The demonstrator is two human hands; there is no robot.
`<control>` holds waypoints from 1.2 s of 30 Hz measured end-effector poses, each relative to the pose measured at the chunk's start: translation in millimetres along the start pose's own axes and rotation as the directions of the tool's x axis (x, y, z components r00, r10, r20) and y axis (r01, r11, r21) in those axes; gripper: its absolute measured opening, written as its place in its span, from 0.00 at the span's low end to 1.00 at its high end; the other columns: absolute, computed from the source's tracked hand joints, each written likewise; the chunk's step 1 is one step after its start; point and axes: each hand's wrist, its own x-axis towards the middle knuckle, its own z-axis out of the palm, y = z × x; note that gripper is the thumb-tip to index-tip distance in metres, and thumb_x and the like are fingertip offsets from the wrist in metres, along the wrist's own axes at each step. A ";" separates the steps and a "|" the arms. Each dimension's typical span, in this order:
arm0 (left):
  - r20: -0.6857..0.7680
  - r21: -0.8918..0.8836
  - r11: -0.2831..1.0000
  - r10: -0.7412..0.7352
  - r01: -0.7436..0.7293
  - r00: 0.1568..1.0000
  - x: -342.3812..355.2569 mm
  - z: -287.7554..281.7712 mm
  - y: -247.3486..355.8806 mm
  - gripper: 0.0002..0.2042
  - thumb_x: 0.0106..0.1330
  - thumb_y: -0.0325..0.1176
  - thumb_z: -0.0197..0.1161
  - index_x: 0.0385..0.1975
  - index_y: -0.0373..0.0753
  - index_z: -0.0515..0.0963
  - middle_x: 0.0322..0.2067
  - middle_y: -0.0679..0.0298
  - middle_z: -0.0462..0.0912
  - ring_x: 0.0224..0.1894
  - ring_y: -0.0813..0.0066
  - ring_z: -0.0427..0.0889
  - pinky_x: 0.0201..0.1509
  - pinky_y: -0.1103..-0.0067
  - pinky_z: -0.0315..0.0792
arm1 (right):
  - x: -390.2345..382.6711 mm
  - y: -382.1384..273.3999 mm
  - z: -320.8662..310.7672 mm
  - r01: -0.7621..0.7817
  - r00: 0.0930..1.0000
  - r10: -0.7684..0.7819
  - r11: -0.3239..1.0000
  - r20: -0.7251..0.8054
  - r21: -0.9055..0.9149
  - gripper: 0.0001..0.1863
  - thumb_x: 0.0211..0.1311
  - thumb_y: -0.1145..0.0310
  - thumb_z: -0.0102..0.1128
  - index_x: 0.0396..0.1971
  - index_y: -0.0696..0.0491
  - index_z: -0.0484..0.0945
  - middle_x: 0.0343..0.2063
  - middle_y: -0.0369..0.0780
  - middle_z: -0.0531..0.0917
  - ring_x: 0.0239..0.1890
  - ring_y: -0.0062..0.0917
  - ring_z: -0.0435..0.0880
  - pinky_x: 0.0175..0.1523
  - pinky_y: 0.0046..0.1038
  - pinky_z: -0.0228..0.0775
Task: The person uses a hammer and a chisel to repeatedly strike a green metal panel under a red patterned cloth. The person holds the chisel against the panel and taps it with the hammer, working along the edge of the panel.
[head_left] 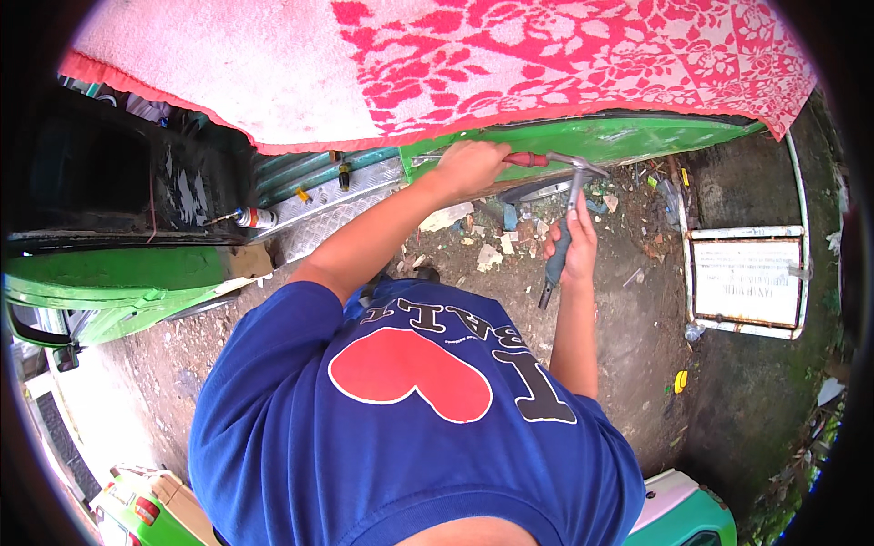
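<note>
My left hand [473, 168] is closed around a screwdriver with a red handle [526, 159], its metal shaft pointing left along a green vehicle panel [628, 136]. In my right hand [577, 244] is a hammer [557, 259] with a grey-blue grip, held upright. Its metal head is at the butt of the screwdriver handle; whether they touch I cannot tell. The screwdriver's tip lies close to the panel's left part. A pink and white patterned towel [546, 64] covers the top of the vehicle above both hands.
Left of my hands, a spray can [257, 217] and small yellow-and-black tools [344, 176] lie by a metal tread plate [332, 214]. An open green door [118, 278] stands further left. Rubble [489, 257] and a wheel [546, 189] are below the panel. At right leans a framed white sign [746, 280].
</note>
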 end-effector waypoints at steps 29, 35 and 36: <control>-0.057 -0.079 0.997 -0.022 0.018 0.998 -0.4 -3.1 -1.1 0.11 0.68 0.42 0.58 0.39 0.40 0.76 0.33 0.53 0.83 0.40 0.49 0.82 0.44 0.57 0.75 | -3.6 3.8 10.7 0.088 0.996 -0.088 0.996 -0.031 0.000 0.30 0.74 0.64 0.50 0.73 0.39 0.55 0.18 0.35 0.71 0.14 0.19 0.71 0.16 0.23 0.69; -0.068 -0.101 0.995 0.006 -0.012 0.998 -4.1 -6.1 0.4 0.11 0.67 0.41 0.58 0.37 0.40 0.77 0.33 0.52 0.83 0.38 0.50 0.83 0.42 0.56 0.75 | -1.0 -9.2 -0.2 0.147 0.980 -0.128 0.982 -0.150 0.119 0.30 0.74 0.65 0.50 0.73 0.38 0.57 0.18 0.35 0.70 0.14 0.20 0.71 0.17 0.23 0.68; -0.050 -0.091 0.996 0.005 -0.009 0.999 -5.3 -4.5 2.1 0.11 0.67 0.41 0.58 0.37 0.40 0.77 0.32 0.52 0.83 0.38 0.50 0.83 0.42 0.56 0.75 | -1.8 -10.2 -2.0 0.143 0.979 -0.122 0.982 -0.161 0.125 0.29 0.74 0.65 0.50 0.73 0.37 0.57 0.18 0.35 0.70 0.14 0.20 0.71 0.17 0.24 0.68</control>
